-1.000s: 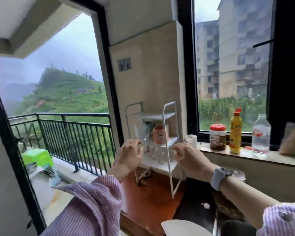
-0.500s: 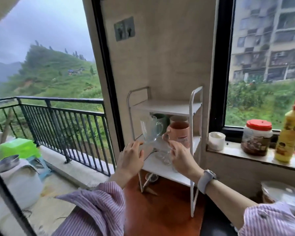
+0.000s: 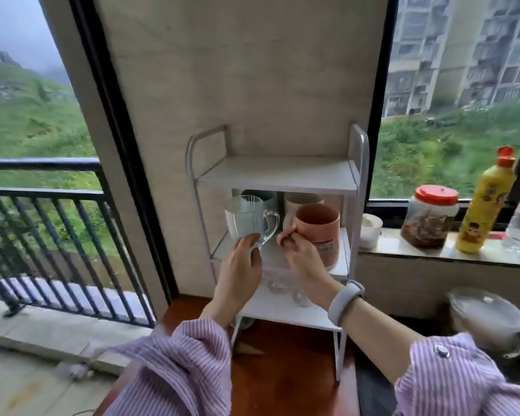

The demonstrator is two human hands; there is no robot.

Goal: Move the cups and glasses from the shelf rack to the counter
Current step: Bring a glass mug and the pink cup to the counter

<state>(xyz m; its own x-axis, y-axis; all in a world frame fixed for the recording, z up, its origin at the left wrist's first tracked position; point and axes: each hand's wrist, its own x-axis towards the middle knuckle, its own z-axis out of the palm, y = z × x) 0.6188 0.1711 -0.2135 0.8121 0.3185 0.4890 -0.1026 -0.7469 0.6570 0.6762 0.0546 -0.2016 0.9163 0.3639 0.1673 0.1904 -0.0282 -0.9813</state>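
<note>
shelf rack [image 3: 278, 175] — white metal, three tiers, against the far wall between two windows; top tier bare.

glass mug [image 3: 245, 217] — clear, ribbed, upright, handle pointing right. held at its base by the left hand [image 3: 240, 273], fingers closed under and around the bottom. it sits at the left front edge of the middle tier; whether it rests on the shelf or is just lifted clear cannot be told.

pink mug [image 3: 320, 228] — upright on the middle tier, right of the glass mug. the right hand [image 3: 297, 253] is pinched on something at the mug's left side, likely its handle, which the fingers hide.

other cups — a greenish cup [image 3: 266, 198] and a pale cup [image 3: 300, 201] stand behind, at the far side of the middle tier, untouched. small clear glasses [image 3: 278, 285] on the bottom tier, blurred, partly hidden by the wrists.

surface [image 3: 282, 376] — reddish-brown wood, near, directly below the rack and towards the person.

key relation: each hand has the mug on its own side, so no crossing is needed. both mugs stand with long axis vertical, and the surface lies nearer and lower — the coming move is judged a pull towards the body and down, keeping the mugs clear of the rack's front posts.

windowsill [image 3: 433, 253], right: small white cup [image 3: 371, 231], jar [image 3: 430, 217], yellow bottle [image 3: 485, 208].
</note>
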